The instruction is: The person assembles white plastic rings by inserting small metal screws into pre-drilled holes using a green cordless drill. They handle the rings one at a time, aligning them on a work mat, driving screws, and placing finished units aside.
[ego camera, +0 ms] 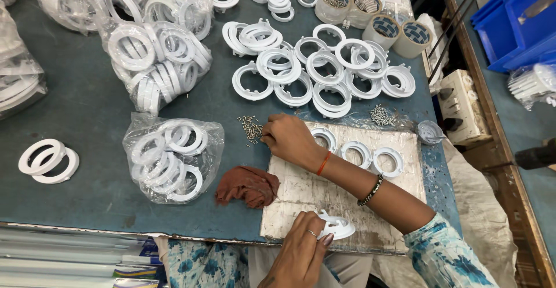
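My left hand (298, 253) is at the near edge of a worn white board (324, 198) and holds a white plastic ring fitting (337, 228) just above it. My right hand (288, 139) reaches across to the left, its fingertips pinched together in a small pile of metal screws (250, 129) on the grey-blue table (87, 108). Three more white rings (359, 152) lie in a row on the board beside my right wrist.
Several loose white rings (324, 71) lie beyond the board, and bags of rings (174, 158) sit to the left. A brown cloth (248, 185) lies by the board. Tape rolls (399, 33) stand at the back, with a second heap of screws (381, 114) and a power strip (460, 105) on the right.
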